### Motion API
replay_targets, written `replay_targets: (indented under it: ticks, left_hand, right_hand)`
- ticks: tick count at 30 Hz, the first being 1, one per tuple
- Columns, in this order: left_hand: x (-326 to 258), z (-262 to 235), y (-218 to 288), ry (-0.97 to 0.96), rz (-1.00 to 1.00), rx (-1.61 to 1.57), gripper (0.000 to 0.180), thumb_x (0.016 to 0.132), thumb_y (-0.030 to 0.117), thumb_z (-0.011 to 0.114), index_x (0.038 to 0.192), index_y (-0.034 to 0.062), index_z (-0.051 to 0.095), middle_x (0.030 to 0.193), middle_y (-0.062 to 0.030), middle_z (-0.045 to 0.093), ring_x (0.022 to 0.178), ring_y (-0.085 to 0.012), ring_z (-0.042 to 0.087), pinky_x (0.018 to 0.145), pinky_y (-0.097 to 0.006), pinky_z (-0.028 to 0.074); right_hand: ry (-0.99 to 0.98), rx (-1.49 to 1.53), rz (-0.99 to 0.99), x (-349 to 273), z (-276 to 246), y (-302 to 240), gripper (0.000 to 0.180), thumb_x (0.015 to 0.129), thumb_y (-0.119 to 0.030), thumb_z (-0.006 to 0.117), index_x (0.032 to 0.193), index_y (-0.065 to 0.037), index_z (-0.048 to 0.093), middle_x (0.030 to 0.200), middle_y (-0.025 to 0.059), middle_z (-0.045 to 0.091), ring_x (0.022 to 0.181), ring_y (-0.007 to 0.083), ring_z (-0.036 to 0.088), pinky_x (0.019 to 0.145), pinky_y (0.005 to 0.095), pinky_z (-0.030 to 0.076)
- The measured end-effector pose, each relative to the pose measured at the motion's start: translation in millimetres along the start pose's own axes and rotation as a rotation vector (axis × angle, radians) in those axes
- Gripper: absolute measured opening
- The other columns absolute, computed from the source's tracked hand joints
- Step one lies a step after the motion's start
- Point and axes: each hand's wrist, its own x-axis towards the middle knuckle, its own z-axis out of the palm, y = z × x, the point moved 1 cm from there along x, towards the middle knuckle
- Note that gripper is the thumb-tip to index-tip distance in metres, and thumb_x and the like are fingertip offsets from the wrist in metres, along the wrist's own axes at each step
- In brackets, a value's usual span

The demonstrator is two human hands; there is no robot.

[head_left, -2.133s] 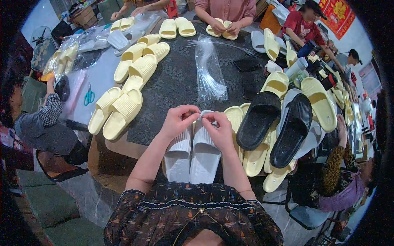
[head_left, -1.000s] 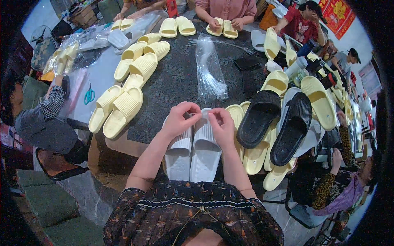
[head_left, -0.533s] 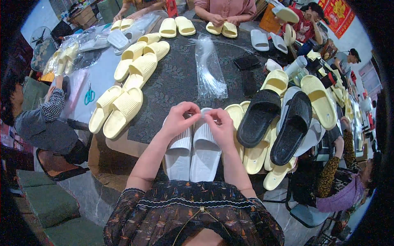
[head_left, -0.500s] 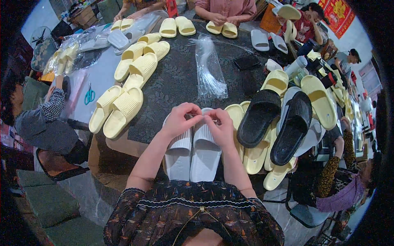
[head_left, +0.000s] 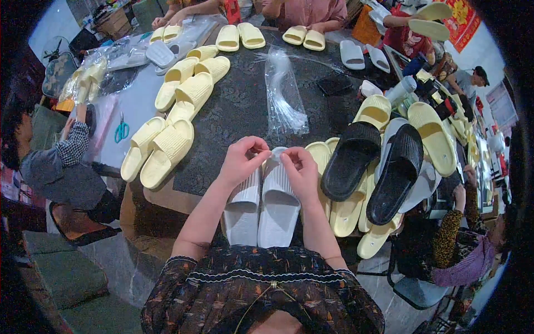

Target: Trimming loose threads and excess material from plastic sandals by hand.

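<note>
- Crowded around a dark stone-patterned counter [head_left: 239, 111], several people work among loose slippers; a co-worker in a checked sleeve [head_left: 72, 150] sits off its left edge.
- At the near edge, the pair of white slippers [head_left: 261, 206] lies side by side, toes pointing away from the person.
- Left hand [head_left: 242, 161] and right hand [head_left: 300, 170] meet over the toe ends, fingers pinched narrow on something small where the two slippers join; what it is, I cannot tell.
- Judging by this, the pair is aligned but the joining looks unfinished.
- Pale yellow slippers [head_left: 167, 150] lie toward the left edge, black slippers [head_left: 353, 158] toward the right, and clear plastic bags [head_left: 283, 94] at the middle.
</note>
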Motion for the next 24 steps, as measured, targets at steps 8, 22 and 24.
replay_targets:
  ticks: [8,22,24]
  left_hand:
    - [0.7,-3.2,7.7,-0.002,0.148,0.17,0.013,0.079,0.013,0.075,0.086,0.0042,0.068,0.083,-0.0064,0.066,0.085,-0.0216,0.061,0.076,-0.034,0.049]
    - [-0.8,0.1,5.6,-0.074,0.093,0.116,0.015,0.079,0.013,0.075,0.088,0.0043,0.068,0.083,-0.0069,0.065,0.082,-0.0208,0.062,0.072,-0.033,0.051]
    - [-1.1,1.0,7.9,-0.1,0.157,0.179,0.015,0.079,0.012,0.075,0.09,0.0042,0.067,0.083,-0.007,0.064,0.08,-0.0193,0.062,0.07,-0.032,0.051]
  right_hand:
    - [0.028,0.051,0.0,-0.3,0.5,5.0,0.012,0.089,-0.013,0.069,0.095,-0.003,0.066,0.086,0.0036,0.064,0.076,0.0107,0.059,0.066,0.0256,0.048]
    - [-0.061,-0.099,-0.18,1.9,0.0,4.7,0.01,0.087,-0.012,0.07,0.09,-0.003,0.067,0.083,0.0053,0.065,0.074,0.0142,0.059,0.067,0.0275,0.049]
    - [-0.038,-0.104,-0.141,0.6,0.8,2.7,0.011,0.087,-0.013,0.071,0.09,-0.003,0.067,0.082,0.0042,0.065,0.073,0.0138,0.058,0.067,0.0274,0.048]
